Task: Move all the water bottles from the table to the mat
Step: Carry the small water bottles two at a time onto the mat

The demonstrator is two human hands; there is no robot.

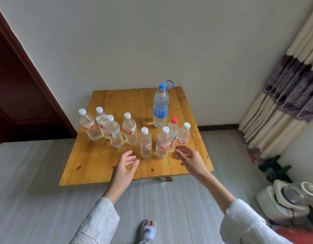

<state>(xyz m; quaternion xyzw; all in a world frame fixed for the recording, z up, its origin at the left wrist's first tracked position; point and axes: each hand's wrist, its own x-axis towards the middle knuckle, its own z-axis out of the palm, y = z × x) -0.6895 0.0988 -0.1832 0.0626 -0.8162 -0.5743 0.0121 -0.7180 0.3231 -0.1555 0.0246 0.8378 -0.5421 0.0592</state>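
Note:
Several clear water bottles with white caps stand upright on a low wooden table (99,164). A taller bottle with a blue label and blue cap (160,106) stands at the back right, and a red-capped bottle (173,131) stands in the right group. My left hand (125,166) hovers open over the table's front, just left of a white-capped bottle (145,143). My right hand (189,155) is open too, just right of another white-capped bottle (162,143) and in front of the right group. Neither hand touches a bottle. No mat is clearly in view.
The table stands against a white wall on a grey floor. A dark red door (20,95) is at the left, a patterned curtain (289,95) at the right. Appliances (289,199) and dark objects sit on the floor at the right. My slippered foot (148,229) is below.

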